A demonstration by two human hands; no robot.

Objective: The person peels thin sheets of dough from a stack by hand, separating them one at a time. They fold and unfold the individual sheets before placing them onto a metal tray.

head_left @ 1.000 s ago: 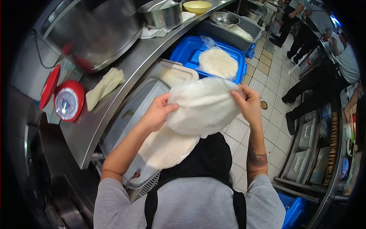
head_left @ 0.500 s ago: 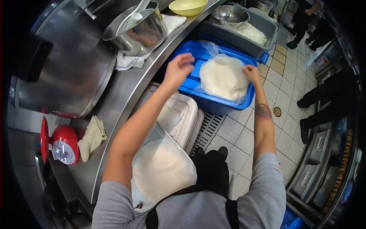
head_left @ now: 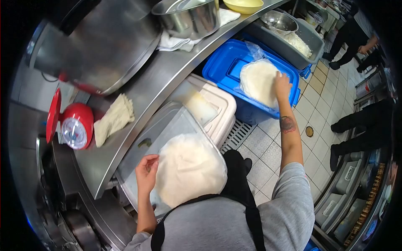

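My right hand (head_left: 282, 85) is at the right edge of a pile of thin, round, white dough sheets (head_left: 256, 81), its fingers bent over the rim and closed on it. The pile lies on clear plastic (head_left: 255, 51) over a blue lidded bin (head_left: 221, 54). Close to my body, a larger round of pale dough sheets (head_left: 190, 171) rests in a grey translucent tub (head_left: 167, 121). My left hand (head_left: 146, 172) hovers by the left edge of that round, fingers curled, thumb apart, with nothing visible in it.
A steel counter (head_left: 157, 79) on the left bears a red dial scale (head_left: 77, 125), a folded cloth (head_left: 115, 119) and steel pots (head_left: 188, 19). Beyond the bin stands a grey tub (head_left: 316, 42) with white shreds. Co-workers' legs (head_left: 362, 129) and a rack (head_left: 351, 188) are at right.
My left hand has moved from beside the blue bin back to the tub near my body. My right hand stays at the white sheets' right edge. The view has shifted.
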